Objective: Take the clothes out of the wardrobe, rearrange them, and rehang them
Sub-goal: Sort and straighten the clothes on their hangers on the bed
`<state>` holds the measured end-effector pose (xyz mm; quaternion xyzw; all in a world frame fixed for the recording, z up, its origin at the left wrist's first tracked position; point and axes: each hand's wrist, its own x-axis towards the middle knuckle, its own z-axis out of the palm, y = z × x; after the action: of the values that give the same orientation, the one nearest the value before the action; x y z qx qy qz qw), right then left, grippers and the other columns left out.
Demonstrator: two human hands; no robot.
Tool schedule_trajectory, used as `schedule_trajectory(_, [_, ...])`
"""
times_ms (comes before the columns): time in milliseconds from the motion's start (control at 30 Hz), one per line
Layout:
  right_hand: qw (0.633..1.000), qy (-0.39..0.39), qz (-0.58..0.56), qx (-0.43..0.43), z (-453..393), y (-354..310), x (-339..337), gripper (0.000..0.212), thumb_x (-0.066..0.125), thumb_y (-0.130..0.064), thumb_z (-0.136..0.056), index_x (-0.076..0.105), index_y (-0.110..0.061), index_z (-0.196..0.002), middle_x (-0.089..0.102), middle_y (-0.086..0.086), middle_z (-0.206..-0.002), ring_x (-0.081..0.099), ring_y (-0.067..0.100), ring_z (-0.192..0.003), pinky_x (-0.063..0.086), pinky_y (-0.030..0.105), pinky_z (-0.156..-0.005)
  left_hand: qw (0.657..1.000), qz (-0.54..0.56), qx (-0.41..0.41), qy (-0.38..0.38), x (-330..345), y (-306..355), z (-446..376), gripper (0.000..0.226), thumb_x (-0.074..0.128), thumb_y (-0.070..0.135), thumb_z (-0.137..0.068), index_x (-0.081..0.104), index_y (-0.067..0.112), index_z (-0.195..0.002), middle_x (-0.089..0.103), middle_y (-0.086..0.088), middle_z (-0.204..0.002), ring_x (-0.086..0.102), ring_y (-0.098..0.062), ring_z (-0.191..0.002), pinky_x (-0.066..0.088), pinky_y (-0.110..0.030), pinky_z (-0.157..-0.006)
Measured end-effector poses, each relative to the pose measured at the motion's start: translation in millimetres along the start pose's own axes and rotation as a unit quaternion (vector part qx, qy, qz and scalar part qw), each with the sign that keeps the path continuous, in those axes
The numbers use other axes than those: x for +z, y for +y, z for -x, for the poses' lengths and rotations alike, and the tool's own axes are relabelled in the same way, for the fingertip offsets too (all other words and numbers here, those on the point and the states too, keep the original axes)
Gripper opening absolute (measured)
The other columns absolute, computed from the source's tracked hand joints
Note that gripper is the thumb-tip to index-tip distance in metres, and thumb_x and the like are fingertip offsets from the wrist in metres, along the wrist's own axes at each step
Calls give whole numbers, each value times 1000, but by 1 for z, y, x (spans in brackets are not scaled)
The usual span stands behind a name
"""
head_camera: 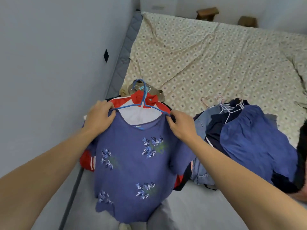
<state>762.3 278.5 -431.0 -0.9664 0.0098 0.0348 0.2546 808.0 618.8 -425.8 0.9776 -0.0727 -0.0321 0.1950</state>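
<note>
Gripping the shoulders of a blue leaf-print top [132, 163], the left hand [99, 117] and right hand [181, 125] hold it up on a blue hanger [142, 103] over the bed [207, 55]. Behind it lies a red-and-white garment [141, 112]; to the right, a heap of blue and denim clothes [245, 138] with white hangers [227, 110].

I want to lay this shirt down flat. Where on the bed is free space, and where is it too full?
Free: the patterned sheet beyond both piles, up to the far wall, and the grey strip at the near edge. Crowded: the red and white garment under the blue shirt, and the denim and navy heap to the right.
</note>
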Motion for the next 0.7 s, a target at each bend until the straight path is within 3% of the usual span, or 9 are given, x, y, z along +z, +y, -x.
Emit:
schedule_trajectory(67, [1000, -17, 22, -4, -36, 21, 17, 26, 55, -34, -102, 56, -13, -86, 60, 6, -79, 55, 33, -76, 40, 43, -61, 1000, -23, 9, -18, 23, -10, -29, 3, 60, 16, -96, 58, 17, -96, 59, -5, -97, 53, -32, -98, 47, -48, -75])
schedule_trajectory(133, [996, -40, 82, -17, -79, 48, 37, 22, 58, -33, -101, 62, -12, -102, 64, 10, -99, 58, 37, -97, 44, 45, -72, 998, -49, 19, -37, 48, -21, -66, 13, 60, 12, -96, 60, 14, -109, 60, -9, -106, 54, -37, -102, 50, -54, -80])
schedule_trajectory(200, [989, -69, 129, 0, -105, 67, 48, 37, 60, -36, -100, 59, -12, -127, 60, 12, -121, 52, 37, -118, 46, 49, -86, 996, -69, 8, -61, 61, -23, -91, 24, 61, 14, -95, 60, 12, -120, 60, -12, -113, 54, -40, -105, 50, -56, -83])
schedule_trajectory(300, [986, -93, 140, 12, -115, 79, 46, 49, 61, -39, -99, 52, -12, -139, 56, 13, -131, 48, 37, -124, 47, 52, -90, 994, -83, -6, -73, 65, -9, -104, 33, 59, 20, -96, 56, 13, -128, 59, -12, -115, 54, -39, -104, 51, -56, -83])
schedule_trajectory(467, [990, -63, 129, 1, -64, 87, 12, 54, 55, -39, -96, 55, -8, -140, 58, 13, -133, 53, 40, -118, 48, 51, -89, 996, -51, 42, -65, 58, 37, -65, 50, 53, 32, -94, 55, 15, -141, 60, -8, -132, 55, -36, -118, 50, -51, -89])
schedule_trajectory(700, [986, -38, 132, 92, 47, 97, -58, 64, 52, -49, -100, 42, -17, -155, 42, 7, -159, 39, 28, -143, 45, 49, -105, 986, -20, 139, -93, 54, 144, -13, 62, 49, 46, -94, 53, 15, -147, 57, -7, -143, 53, -31, -131, 50, -51, -93])
